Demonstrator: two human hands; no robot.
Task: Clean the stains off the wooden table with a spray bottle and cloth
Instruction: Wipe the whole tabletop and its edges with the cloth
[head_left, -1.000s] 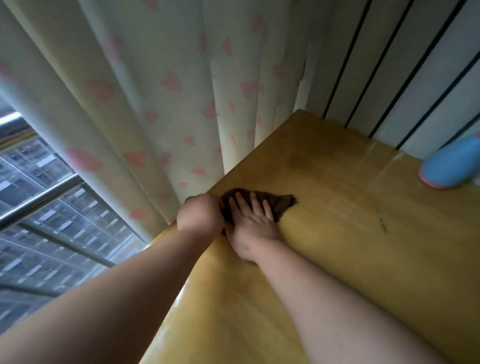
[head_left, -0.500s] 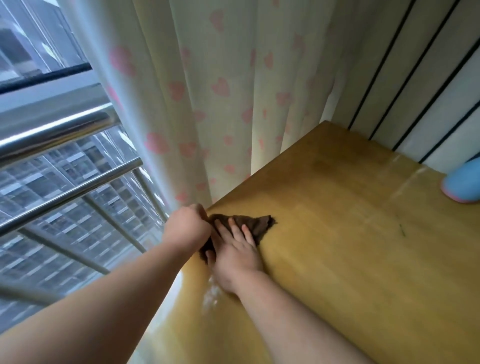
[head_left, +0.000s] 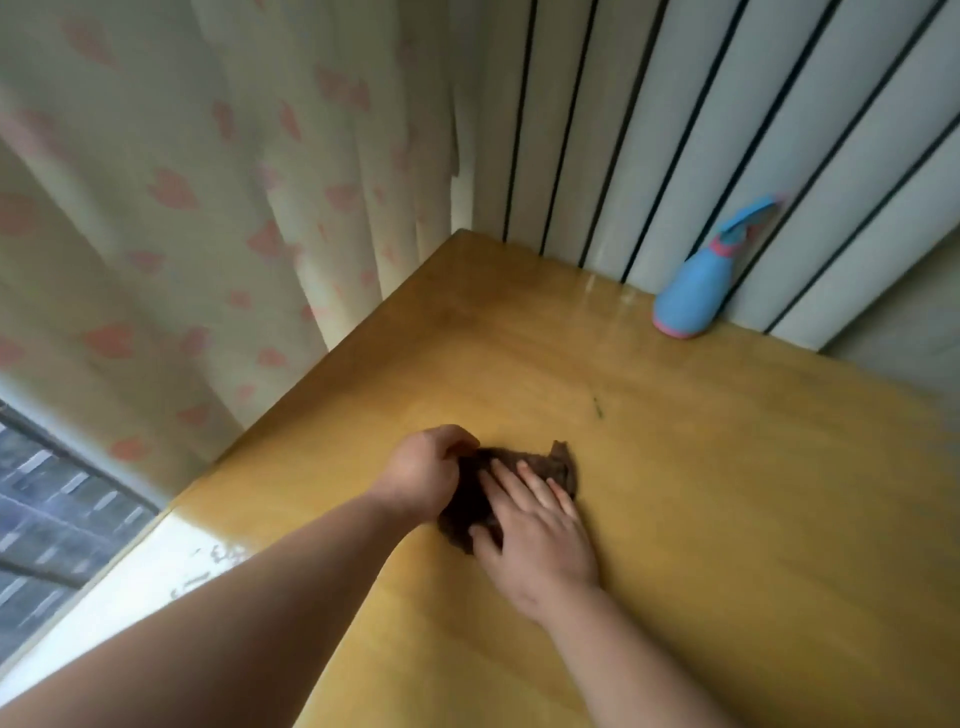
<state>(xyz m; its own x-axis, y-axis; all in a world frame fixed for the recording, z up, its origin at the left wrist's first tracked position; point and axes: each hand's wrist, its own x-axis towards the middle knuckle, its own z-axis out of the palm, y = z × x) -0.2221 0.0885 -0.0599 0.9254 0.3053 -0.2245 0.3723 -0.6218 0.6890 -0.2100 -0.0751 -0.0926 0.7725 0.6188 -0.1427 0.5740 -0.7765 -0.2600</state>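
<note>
A dark brown cloth (head_left: 557, 462) lies crumpled on the wooden table (head_left: 727, 493), a little in from its left edge. My left hand (head_left: 422, 473) grips the cloth's left end with curled fingers. My right hand (head_left: 535, 525) presses flat on the cloth, fingers straight and spread, covering much of it. A short dark streak (head_left: 597, 406) marks the wood just beyond the cloth. The blue spray bottle (head_left: 696, 291) with a pink base stands at the table's far edge, leaning against the wall, well away from both hands.
A cream curtain with pink hearts (head_left: 218, 218) hangs along the table's left side. A white panelled wall with dark vertical grooves (head_left: 675, 130) closes the far side. A window (head_left: 57, 509) and a white sill (head_left: 130, 582) lie at the lower left.
Both hands and the cloth have slid away from the table's left edge toward its middle. The view has swung right, bringing the whole spray bottle into sight.
</note>
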